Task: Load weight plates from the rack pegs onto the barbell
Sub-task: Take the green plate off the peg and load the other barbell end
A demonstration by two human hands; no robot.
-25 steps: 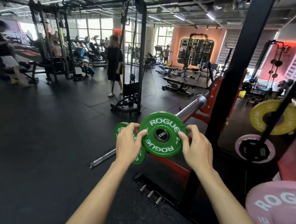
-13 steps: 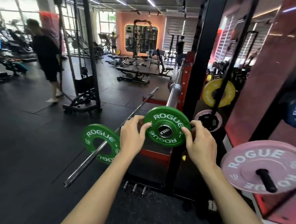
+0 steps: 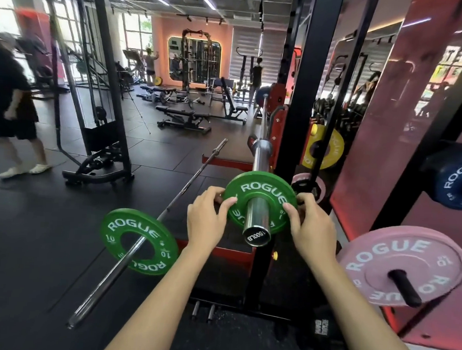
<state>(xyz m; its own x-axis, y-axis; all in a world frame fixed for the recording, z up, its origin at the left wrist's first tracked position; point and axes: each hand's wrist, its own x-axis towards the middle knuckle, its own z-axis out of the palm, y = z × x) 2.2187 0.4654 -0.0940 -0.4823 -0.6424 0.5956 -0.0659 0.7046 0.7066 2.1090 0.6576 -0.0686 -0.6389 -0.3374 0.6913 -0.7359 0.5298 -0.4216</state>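
Note:
A small green ROGUE plate (image 3: 261,187) sits on the chrome sleeve of the racked barbell (image 3: 257,219), a short way in from the sleeve's end. My left hand (image 3: 207,219) grips its left rim and my right hand (image 3: 312,224) grips its right rim, fingers curled over the edge. A pink ROGUE plate (image 3: 397,266) hangs on a black rack peg at the lower right. Above it a blue plate (image 3: 459,180) hangs on another peg. A yellow plate (image 3: 331,148) and a smaller pink one (image 3: 305,183) hang further back, partly behind the upright.
A second bar (image 3: 150,229) lies slanted to the left with a green 10 plate (image 3: 139,241) on it. The black rack upright (image 3: 295,124) stands just right of the sleeve. A person in black (image 3: 10,101) walks at the far left; benches and machines fill the back.
The green plate has slid onto the barbell sleeve, whose end now sticks out through its hole. Both hands moved with it. My view has swung right and closer.

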